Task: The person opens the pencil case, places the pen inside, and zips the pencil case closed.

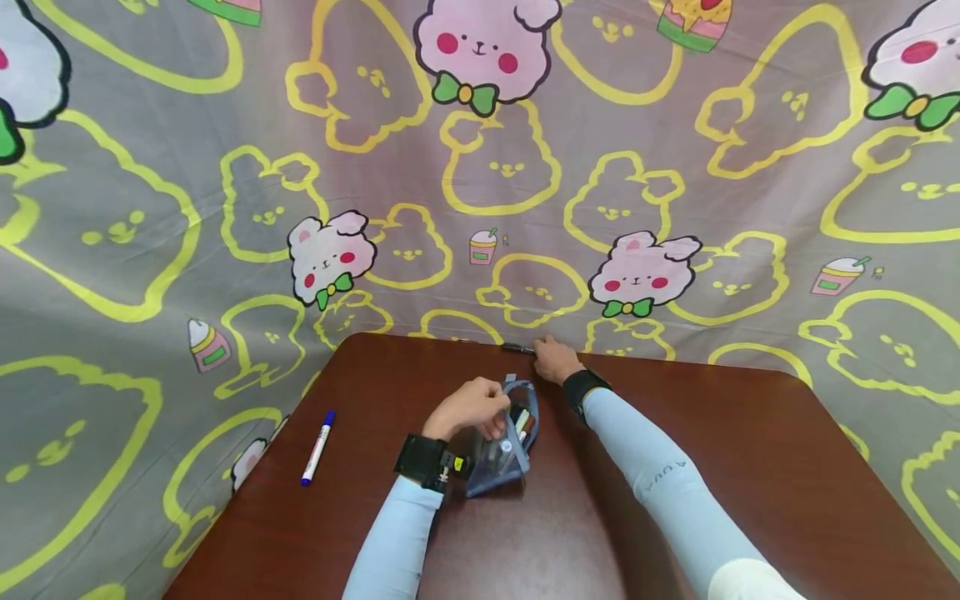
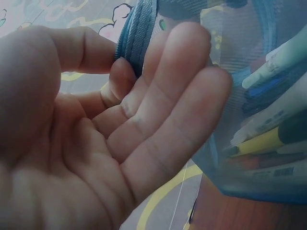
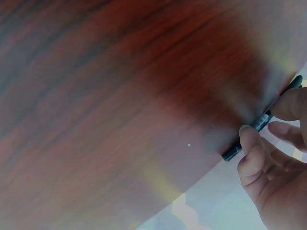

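Observation:
My left hand [image 1: 471, 408] pinches the zippered rim of a blue see-through pencil case [image 1: 491, 479], holding its mouth up. In the left wrist view, the zipper edge [image 2: 144, 36] lies between thumb and fingers. Several pens and markers [image 2: 268, 122] show inside the case through its mesh side. At the table's far edge, my right hand [image 1: 557, 360] grips a black pen [image 3: 261, 121] with thumb and fingertips. Both pen ends stick out past the fingers in the right wrist view.
A white marker with blue ends [image 1: 318, 448] lies on the left of the brown wooden table [image 1: 697, 442]. A patterned cloth [image 1: 420, 183] hangs behind the far edge and along the left side.

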`<state>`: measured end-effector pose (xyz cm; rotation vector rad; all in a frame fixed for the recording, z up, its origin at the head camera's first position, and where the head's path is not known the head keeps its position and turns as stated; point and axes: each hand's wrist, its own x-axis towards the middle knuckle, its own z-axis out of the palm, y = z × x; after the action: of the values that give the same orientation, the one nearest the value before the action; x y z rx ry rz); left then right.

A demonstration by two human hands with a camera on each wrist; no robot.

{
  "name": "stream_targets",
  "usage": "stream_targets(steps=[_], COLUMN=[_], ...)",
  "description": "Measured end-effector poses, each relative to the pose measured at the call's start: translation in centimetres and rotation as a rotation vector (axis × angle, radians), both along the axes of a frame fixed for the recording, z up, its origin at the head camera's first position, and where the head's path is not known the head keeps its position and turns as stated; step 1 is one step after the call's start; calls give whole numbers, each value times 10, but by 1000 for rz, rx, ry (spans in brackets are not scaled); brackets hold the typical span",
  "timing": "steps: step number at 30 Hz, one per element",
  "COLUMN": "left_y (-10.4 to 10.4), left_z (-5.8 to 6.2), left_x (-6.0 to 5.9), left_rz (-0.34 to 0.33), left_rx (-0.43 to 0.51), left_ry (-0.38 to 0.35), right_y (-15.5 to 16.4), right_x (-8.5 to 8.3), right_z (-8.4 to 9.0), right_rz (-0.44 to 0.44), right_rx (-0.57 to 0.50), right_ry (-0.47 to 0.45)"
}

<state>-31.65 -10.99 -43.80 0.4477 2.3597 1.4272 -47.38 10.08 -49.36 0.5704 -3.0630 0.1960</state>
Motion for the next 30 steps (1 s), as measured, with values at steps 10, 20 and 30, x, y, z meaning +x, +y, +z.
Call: stream_targets(steps=[10,20,30], left_y=[2,2,1], left_z=[-3,1,3], left_x=[1,0,-1], left_rz=[0,17,22], left_rx=[2,12,6], left_ry=[-12,-8,-7], right_y=[3,2,6], right_x=[0,5,8], right_z=[-7,1,18], right_rz=[8,35,63], right_rx=[61,46,34], right_ry=[-8,32,97])
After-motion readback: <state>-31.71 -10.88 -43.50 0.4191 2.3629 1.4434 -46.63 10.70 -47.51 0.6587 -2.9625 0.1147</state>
